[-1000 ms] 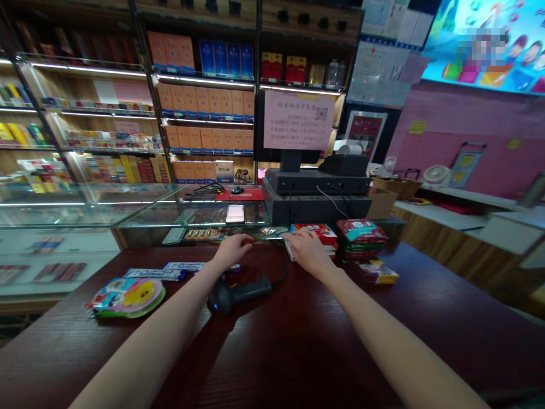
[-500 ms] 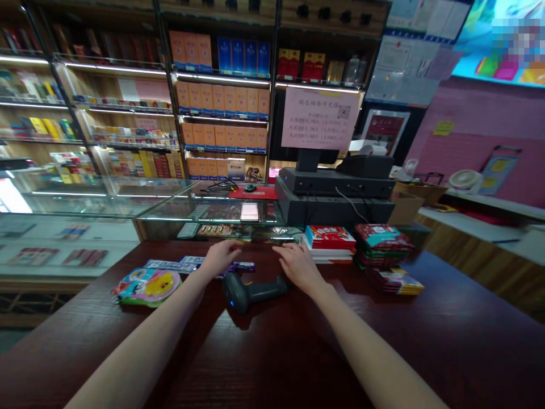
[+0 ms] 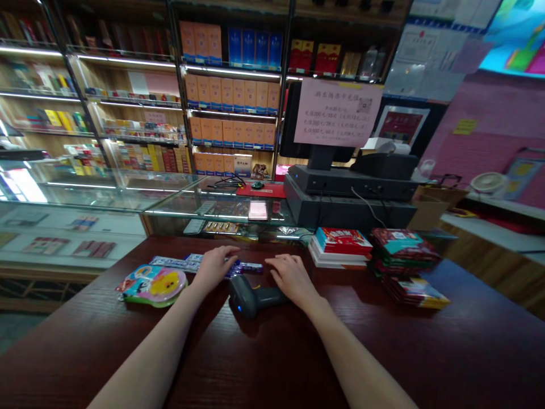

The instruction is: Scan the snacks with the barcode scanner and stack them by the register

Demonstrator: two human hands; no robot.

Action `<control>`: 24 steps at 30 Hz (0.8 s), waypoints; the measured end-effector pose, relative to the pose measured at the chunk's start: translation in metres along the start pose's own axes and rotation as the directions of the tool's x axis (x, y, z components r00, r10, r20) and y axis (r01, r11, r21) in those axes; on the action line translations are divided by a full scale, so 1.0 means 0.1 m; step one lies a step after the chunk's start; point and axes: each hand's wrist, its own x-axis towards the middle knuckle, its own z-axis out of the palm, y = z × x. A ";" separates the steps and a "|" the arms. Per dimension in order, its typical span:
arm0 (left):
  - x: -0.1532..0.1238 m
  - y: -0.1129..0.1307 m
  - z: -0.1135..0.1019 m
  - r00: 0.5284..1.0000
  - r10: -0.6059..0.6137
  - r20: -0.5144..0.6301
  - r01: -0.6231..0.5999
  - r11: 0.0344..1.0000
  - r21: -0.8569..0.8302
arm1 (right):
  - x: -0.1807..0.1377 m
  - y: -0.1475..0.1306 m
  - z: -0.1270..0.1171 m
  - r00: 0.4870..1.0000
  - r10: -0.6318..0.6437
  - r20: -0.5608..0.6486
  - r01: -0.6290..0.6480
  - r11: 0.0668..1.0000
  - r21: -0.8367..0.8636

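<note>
A dark barcode scanner (image 3: pixel 247 296) lies on the brown counter (image 3: pixel 255 358), a blue light glowing on its head. Over the far end of its handle is my right hand (image 3: pixel 293 278), fingers extended and nothing visibly held. My left hand (image 3: pixel 216 266) is beside the scanner's head, fingers outstretched, above long blue-and-white packets (image 3: pixel 176 263) that it partly covers. A purple packet end (image 3: pixel 252 267) shows between the hands. Left of my left forearm lies a colourful flat package with a yellow character (image 3: pixel 155 286).
Right of my hands are a stack of red and white boxes (image 3: pixel 340 250) and piles of dark red packets (image 3: pixel 402 250) with smaller packets (image 3: pixel 419 292) in front. Behind stand a glass display case (image 3: pixel 213 207) and a cash register (image 3: pixel 349 187) bearing a paper sign.
The view has shifted, moving the surroundings rightward in the picture. My right hand has come closer to the scanner and now covers the handle's end. My left hand stays near the packets.
</note>
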 end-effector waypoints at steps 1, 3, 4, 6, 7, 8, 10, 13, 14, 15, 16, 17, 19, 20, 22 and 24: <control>-0.02 0.01 0.01 1.000 0.010 0.009 -0.011 1.000 0.021 | 0.00 -0.01 0.01 1.000 0.001 0.006 -0.001 1.000 0.004; -0.05 0.03 0.03 0.999 0.046 0.025 -0.048 0.997 0.065 | 0.00 -0.03 0.03 1.000 0.004 0.013 -0.004 1.000 0.013; -0.06 0.04 0.04 0.998 0.064 0.029 -0.066 0.994 0.084 | 0.00 -0.03 0.03 1.000 0.006 0.016 -0.006 1.000 0.018; -0.08 0.05 0.05 0.995 0.096 0.032 -0.099 0.988 0.115 | 0.00 -0.04 0.04 1.000 0.011 0.029 -0.012 0.999 0.034; -0.08 0.05 0.06 0.994 0.108 0.033 -0.111 0.986 0.125 | 0.00 -0.05 0.03 0.999 0.013 0.038 -0.014 0.999 0.045; -0.09 0.05 0.07 0.992 0.119 0.037 -0.123 0.983 0.134 | 0.00 -0.05 0.03 0.999 0.015 0.046 -0.018 0.998 0.057; -0.09 0.05 0.09 0.989 0.136 0.052 -0.142 0.979 0.144 | 0.00 -0.05 0.03 0.998 0.020 0.062 -0.025 0.996 0.083; -0.10 0.05 0.11 0.986 0.148 0.072 -0.157 0.976 0.148 | 0.00 -0.05 0.02 0.997 0.031 0.069 -0.038 0.993 0.111; -0.10 0.06 0.11 0.986 0.148 0.073 -0.157 0.976 0.149 | -0.01 -0.05 0.02 0.997 0.035 0.072 -0.043 0.992 0.118; -0.10 0.07 0.11 0.986 0.147 0.073 -0.157 0.976 0.149 | -0.01 -0.06 0.02 0.996 0.039 0.075 -0.048 0.991 0.122; -0.10 0.07 0.12 0.987 0.147 0.071 -0.156 0.976 0.149 | -0.01 -0.06 0.01 0.996 0.042 0.080 -0.052 0.991 0.126; -0.10 0.08 0.12 0.987 0.149 0.069 -0.157 0.977 0.147 | -0.01 -0.06 0.01 0.995 0.046 0.086 -0.056 0.990 0.128; -0.11 0.11 0.12 0.986 0.153 0.064 -0.160 0.977 0.143 | -0.01 -0.06 0.01 0.994 0.050 0.098 -0.062 0.990 0.129; -0.11 0.12 0.12 0.986 0.155 0.063 -0.163 0.977 0.141 | -0.01 -0.06 0.01 0.993 0.051 0.103 -0.064 0.989 0.130; -0.11 0.14 0.13 0.985 0.157 0.064 -0.165 0.977 0.136 | -0.01 -0.05 0.02 0.993 0.052 0.110 -0.066 0.989 0.134; -0.10 0.15 0.14 0.986 0.153 0.067 -0.160 0.979 0.125 | -0.01 -0.03 0.03 0.992 0.051 0.113 -0.066 0.988 0.141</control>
